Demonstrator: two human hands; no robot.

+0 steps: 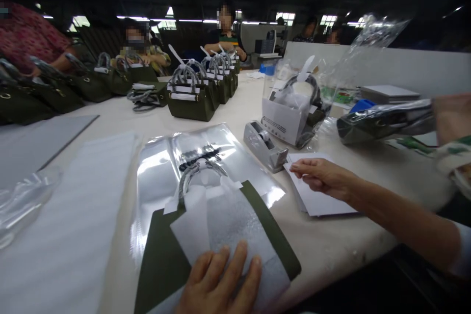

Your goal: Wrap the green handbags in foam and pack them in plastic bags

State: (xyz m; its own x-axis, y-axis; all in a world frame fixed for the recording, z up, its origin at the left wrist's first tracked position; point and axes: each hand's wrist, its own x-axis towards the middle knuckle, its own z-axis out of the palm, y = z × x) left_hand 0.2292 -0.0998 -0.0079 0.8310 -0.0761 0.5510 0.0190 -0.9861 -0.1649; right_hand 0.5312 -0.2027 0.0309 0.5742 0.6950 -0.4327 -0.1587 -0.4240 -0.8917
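Observation:
A dark green handbag [165,250] lies flat in front of me, with wrapped handles [189,176] pointing away. White tissue paper [235,216] covers its middle. My left hand [221,279] rests on the tissue with fingers spread. Over a stack of white sheets [324,201], my right hand [324,176] has its fingertips pinched together; what they hold, if anything, is too small to make out. Just beyond those fingertips stands a grey tape dispenser [265,144]. Shiny clear plastic bags [154,167] lie under the handbag's top end.
Several green handbags [189,103] stand in rows farther back. A bagged handbag with a white printed wrap [283,120] stands behind the dispenser. White foam sheets [73,216] lie at left. At right, another person's arm [452,122] is beside a plastic-wrapped bag [382,120]. Other people work across the table.

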